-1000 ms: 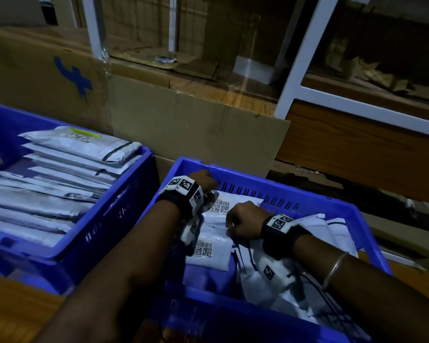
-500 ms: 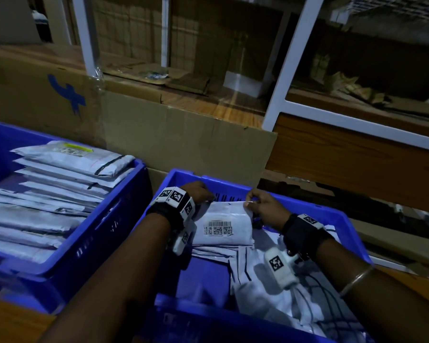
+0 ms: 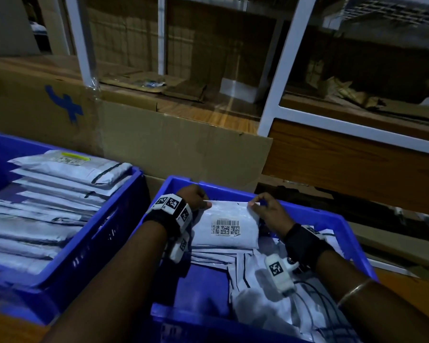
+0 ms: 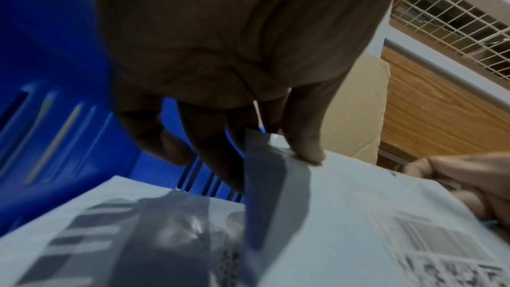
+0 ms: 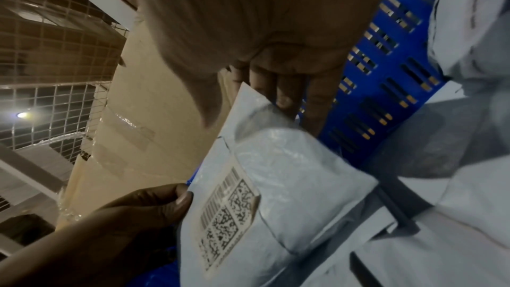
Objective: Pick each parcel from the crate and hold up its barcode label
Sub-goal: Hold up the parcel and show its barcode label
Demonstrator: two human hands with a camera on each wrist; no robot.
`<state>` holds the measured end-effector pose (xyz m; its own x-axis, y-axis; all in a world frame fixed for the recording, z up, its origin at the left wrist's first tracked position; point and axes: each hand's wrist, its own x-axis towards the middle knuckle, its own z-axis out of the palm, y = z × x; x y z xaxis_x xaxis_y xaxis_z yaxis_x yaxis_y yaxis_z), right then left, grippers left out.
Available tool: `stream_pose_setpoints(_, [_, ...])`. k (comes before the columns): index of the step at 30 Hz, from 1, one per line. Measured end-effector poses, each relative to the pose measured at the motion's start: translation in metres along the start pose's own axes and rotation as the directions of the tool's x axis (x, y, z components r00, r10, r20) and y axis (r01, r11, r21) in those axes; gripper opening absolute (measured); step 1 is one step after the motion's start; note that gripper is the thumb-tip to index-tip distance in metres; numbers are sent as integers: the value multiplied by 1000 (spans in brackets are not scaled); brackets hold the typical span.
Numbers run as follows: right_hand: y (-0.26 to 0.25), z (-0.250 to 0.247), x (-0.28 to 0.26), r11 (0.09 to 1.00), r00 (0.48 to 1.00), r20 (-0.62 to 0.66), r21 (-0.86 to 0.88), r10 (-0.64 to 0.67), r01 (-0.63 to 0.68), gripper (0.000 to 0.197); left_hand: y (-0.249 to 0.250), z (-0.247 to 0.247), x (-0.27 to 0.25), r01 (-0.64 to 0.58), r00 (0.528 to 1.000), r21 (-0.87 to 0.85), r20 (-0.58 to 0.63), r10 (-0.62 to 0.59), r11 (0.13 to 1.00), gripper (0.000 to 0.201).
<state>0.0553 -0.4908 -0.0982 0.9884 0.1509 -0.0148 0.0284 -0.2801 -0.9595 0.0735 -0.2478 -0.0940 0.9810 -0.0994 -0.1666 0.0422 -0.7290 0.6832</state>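
A white padded parcel (image 3: 229, 225) is held upright above the near blue crate (image 3: 342, 226), its barcode label (image 3: 225, 227) facing me. My left hand (image 3: 196, 198) pinches the parcel's top left corner, thumb on the front. My right hand (image 3: 265, 209) pinches the top right corner. The left wrist view shows my left hand (image 4: 287, 139) with its thumb on the parcel (image 4: 358, 215). In the right wrist view my right hand (image 5: 265, 88) grips the parcel (image 5: 290, 182) at its upper edge, and the label (image 5: 229, 215) is sharp. More white parcels (image 3: 270, 293) lie in the crate.
A second blue crate (image 3: 84, 243) at the left holds several stacked grey parcels (image 3: 47, 189). A large cardboard box (image 3: 159, 139) stands behind both crates. White shelving posts (image 3: 280, 70) and wooden shelves rise beyond. Black cables (image 3: 315, 300) trail from my right wrist device over the parcels.
Both hands have lifted the parcel out of the pile and raised it toward the crate's far edge, turning its label to face me. The right hand shifted from the pile to the top right corner.
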Motion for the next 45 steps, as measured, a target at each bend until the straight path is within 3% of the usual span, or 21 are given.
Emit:
stream_pose_setpoints(4, [2, 3, -3, 999, 991, 133, -36, 16, -11, 42, -4, 0, 3, 28, 997, -9, -77, -29, 1000, 14])
stream_pose_setpoints(11, [0, 17, 10, 999, 999, 35, -39, -36, 37, 36, -6, -8, 5, 17, 948, -243, -304, -93, 970, 18])
stream_pose_setpoints(13, [2, 23, 13, 994, 999, 7, -95, -44, 44, 34, -6, -6, 3, 31, 956, -257, -276, -104, 966, 15])
stream_pose_setpoints(17, [6, 32, 16, 963, 996, -8, -256, -85, 80, 33, -4, 4, 4, 78, 992, -147, -82, -91, 986, 14])
stream_pose_setpoints(21, [0, 30, 16, 936, 994, -15, -340, -105, 93, 36, -8, 7, 5, 115, 988, -60, -94, -120, 992, 14])
stream_pose_setpoints(23, [-5, 23, 15, 873, 987, 18, -464, -158, 148, 38, -9, 6, 6, 137, 983, -62, -117, -144, 989, 16])
stream_pose_setpoints(26, [-7, 16, 14, 654, 953, 191, -695, -235, 300, 40, -12, 7, 8, 140, 978, -63, -144, -148, 988, 19])
stream_pose_setpoints(29, [-6, 21, 13, 487, 914, 350, -773, -205, 406, 39, -13, 8, 8, 124, 975, -63, -179, -134, 990, 16])
stream_pose_setpoints(36, [-6, 41, 12, 411, 880, 473, -795, -43, 447, 50, -5, 1, 1, 72, 985, -23, -155, -75, 997, 13])
stream_pose_setpoints(45, [-13, 50, 21, 376, 918, 396, -854, 20, 360, 45, -3, 6, 3, 72, 994, 62, -84, -66, 996, 20])
